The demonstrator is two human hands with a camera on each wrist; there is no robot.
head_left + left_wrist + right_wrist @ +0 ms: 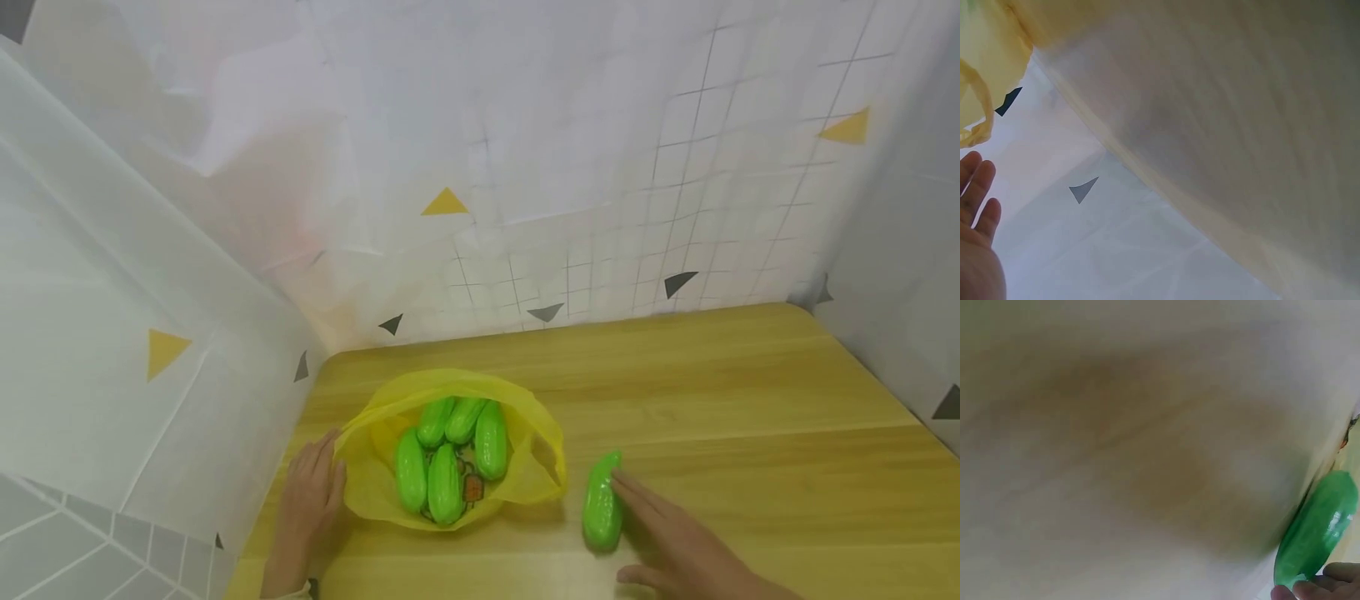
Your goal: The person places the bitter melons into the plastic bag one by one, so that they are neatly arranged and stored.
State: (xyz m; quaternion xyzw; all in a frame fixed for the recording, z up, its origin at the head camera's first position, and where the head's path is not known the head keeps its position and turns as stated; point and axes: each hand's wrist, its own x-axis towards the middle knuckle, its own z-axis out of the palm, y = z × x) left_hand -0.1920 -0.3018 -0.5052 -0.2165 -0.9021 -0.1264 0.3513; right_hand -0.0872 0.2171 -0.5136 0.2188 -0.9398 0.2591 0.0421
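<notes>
A yellow plastic bag (536, 479) sits on the table with its mouth facing up. Inside it lie several shiny green toy cucumbers (491, 442). My left hand (307, 492) is at the bag's left edge, its fingers loosely extended. In the left wrist view, that hand (977, 231) has a looped bag handle (984, 103) just above its fingertips. To the right of the bag, another green cucumber (602, 508) lies on the table. My right hand (682, 546) reaches it from the right, with extended fingertips touching its side; the right wrist view shows fingers (1338, 572) at its end.
The wooden table (750, 400) extends to the right and behind the bag. White patterned sheeting (525, 150) rises along the back edge, with more sheeting (112, 333) at the left and right sides.
</notes>
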